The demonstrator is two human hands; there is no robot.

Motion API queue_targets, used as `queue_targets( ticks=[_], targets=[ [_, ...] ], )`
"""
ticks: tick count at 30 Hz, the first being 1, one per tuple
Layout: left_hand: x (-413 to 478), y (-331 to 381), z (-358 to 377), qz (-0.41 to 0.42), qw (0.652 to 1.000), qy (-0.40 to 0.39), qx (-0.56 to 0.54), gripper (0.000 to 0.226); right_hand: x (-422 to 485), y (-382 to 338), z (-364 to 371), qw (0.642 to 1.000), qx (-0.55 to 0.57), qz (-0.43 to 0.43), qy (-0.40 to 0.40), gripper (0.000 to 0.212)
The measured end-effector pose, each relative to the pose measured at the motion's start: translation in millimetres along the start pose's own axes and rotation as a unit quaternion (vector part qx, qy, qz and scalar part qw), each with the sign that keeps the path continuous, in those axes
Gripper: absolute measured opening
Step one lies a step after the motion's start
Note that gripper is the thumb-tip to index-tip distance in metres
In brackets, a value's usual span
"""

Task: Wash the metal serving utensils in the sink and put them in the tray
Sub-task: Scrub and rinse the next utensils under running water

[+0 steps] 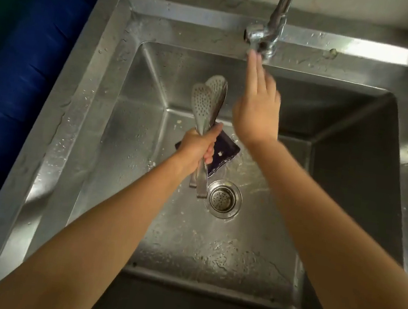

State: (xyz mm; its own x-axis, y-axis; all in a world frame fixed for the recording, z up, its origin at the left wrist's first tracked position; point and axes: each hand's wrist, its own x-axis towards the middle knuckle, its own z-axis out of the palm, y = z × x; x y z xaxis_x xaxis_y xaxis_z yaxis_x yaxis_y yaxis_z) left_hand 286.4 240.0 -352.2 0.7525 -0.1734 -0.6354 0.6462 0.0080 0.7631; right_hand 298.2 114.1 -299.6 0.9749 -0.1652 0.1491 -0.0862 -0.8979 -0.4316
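1. A person's left hand (198,146) grips two perforated metal serving utensils (207,97) by their handles, fingers and thumb wrapped tightly round both shafts together.

2. The utensils are held above the basin of a stainless-steel sink (163,6), left of its centre. Their slotted heads overlap and point to the far side, and the handle ends stick out below the fist towards the near side.

3. The handle ends hang just left of the round drain strainer (223,198) in the sink floor.

4. The right hand (258,109) is stretched towards the far wall with nothing in its grasp. Its fingers are straight and close together, and the fingertips (252,58) touch the underside of the chrome faucet (260,38) mounted at the far rim.

5. A dark rectangular object (226,149) with a small white mark lies flat on the sink floor, partly hidden behind the left hand and the utensil handles. What it is cannot be told.

6. Water droplets and small specks dot the sink floor and its left ledge.

7. A blue surface (26,60) runs along the sink's left side.
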Motion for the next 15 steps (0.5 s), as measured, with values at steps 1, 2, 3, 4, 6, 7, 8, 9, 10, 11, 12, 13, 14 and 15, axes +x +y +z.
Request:
queue_targets(
  ticks=[1,2,3,4,6,7,8,9,10,11,12,13,14,15],
  targets=[
    [-1,-14,-4,-0.020,1.000,0.007,-0.005,0.034,-20,-1,11,1.000,0.019,0.011,-0.022,0.073],
    [-2,-27,-8,-0.041,0.999,0.021,-0.006,0.035,-41,0,22,0.997,0.030,0.020,-0.062,0.068],
    [-3,-41,-13,-0.062,0.997,0.040,0.005,0.036,-64,2,34,0.992,0.036,0.029,-0.115,0.064],
    [-4,-55,-18,-0.081,0.994,0.060,0.029,0.038,-86,6,45,0.984,0.039,0.042,-0.171,0.061],
    [-6,-80,-28,-0.109,0.986,0.097,0.086,0.042,-127,13,62,0.958,0.054,0.073,-0.271,0.055],
    [-7,-90,-31,-0.118,0.981,0.116,0.102,0.044,-143,14,68,0.943,0.068,0.088,-0.315,0.053],
    [-8,-98,-33,-0.127,0.977,0.135,0.106,0.046,-158,14,73,0.926,0.081,0.098,-0.357,0.050],
    [-8,-105,-34,-0.141,0.974,0.146,0.095,0.047,-170,12,77,0.907,0.095,0.104,-0.396,0.045],
    [-9,-110,-35,-0.161,0.973,0.148,0.066,0.047,-180,8,81,0.889,0.116,0.115,-0.428,0.041],
    [-11,-114,-34,-0.183,0.972,0.144,0.022,0.045,-187,5,84,0.872,0.147,0.137,-0.446,0.039],
    [-12,-117,-33,-0.203,0.969,0.137,-0.027,0.043,-191,1,86,0.856,0.185,0.170,-0.452,0.038],
    [-15,-120,-33,-0.220,0.965,0.129,-0.061,0.041,-194,-1,87,0.837,0.227,0.209,-0.451,0.037],
    [-16,-122,-32,-0.231,0.963,0.120,-0.074,0.040,-196,-1,88,0.817,0.265,0.247,-0.448,0.035],
    [-19,-125,-32,-0.239,0.962,0.110,-0.076,0.038,-197,-1,89,0.801,0.292,0.275,-0.443,0.033]
  ],
)
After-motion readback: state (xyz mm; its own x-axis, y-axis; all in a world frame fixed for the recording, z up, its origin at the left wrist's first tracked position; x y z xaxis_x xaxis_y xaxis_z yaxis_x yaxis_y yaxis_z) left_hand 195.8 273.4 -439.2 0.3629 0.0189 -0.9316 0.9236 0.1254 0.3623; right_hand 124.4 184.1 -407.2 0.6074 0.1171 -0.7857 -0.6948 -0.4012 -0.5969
